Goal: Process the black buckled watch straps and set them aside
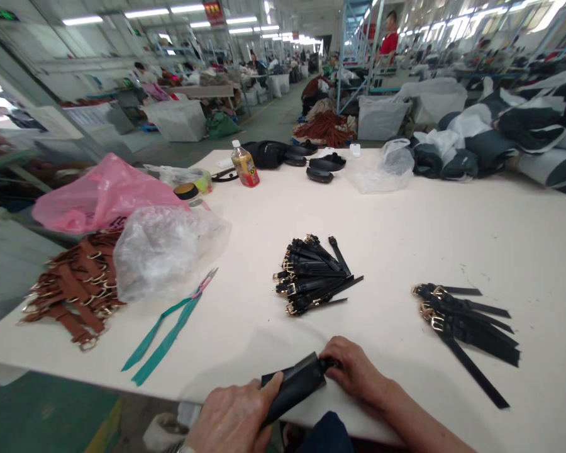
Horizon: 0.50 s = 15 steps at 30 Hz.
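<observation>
My left hand [236, 409] is closed around a flat black leather piece [297, 385] at the table's near edge, thumb on top. At the far end of that piece, the fingers of my right hand [353, 371] are pinched on a small dark part, perhaps a strap end; the fingers mostly hide it. Beyond my hands lies a fanned pile of black buckle straps [311, 274] with gold-coloured buckles. To the right is a second, looser group of black buckle straps [471, 324].
On the left lie thread snips [202, 284] with green ribbon, brown buckle straps [80, 283], a clear plastic bag [170, 248] and a pink bag [104, 198]. A drink bottle [246, 167] stands at the back of the white table [387, 233]. Dark rolled bundles [490, 148] occupy the back right.
</observation>
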{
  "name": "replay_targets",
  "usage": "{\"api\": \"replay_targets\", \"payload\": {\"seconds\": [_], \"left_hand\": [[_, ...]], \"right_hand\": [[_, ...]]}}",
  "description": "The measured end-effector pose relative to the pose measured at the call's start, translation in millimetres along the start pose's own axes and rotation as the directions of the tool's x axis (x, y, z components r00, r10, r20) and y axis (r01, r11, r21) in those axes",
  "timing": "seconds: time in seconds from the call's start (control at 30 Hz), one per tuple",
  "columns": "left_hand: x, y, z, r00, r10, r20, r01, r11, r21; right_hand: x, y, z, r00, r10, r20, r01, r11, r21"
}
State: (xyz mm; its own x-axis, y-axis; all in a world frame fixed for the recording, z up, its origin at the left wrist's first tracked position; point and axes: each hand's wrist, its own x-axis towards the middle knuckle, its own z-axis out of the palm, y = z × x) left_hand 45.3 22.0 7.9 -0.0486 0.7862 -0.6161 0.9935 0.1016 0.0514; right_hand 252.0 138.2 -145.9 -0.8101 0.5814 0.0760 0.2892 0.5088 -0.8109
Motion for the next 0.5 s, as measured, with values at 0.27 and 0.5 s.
{"api": "replay_targets", "payload": {"seconds": [0.27, 0.5], "left_hand": [[-1, -6, 4.3, 1.0, 0.01, -0.021, -0.01, 1.0, -0.004], [-6, 1, -2.2, 1.0, -0.001, -0.023, 0.0, 1.0, -0.028]], "right_hand": [[1, -1, -1, 1.0, 0.0, 0.012, 0.0, 1.0, 0.008], [0, -3, -1, 1.0, -0.018, 0.014, 0.018, 1.0, 0.023]]}}
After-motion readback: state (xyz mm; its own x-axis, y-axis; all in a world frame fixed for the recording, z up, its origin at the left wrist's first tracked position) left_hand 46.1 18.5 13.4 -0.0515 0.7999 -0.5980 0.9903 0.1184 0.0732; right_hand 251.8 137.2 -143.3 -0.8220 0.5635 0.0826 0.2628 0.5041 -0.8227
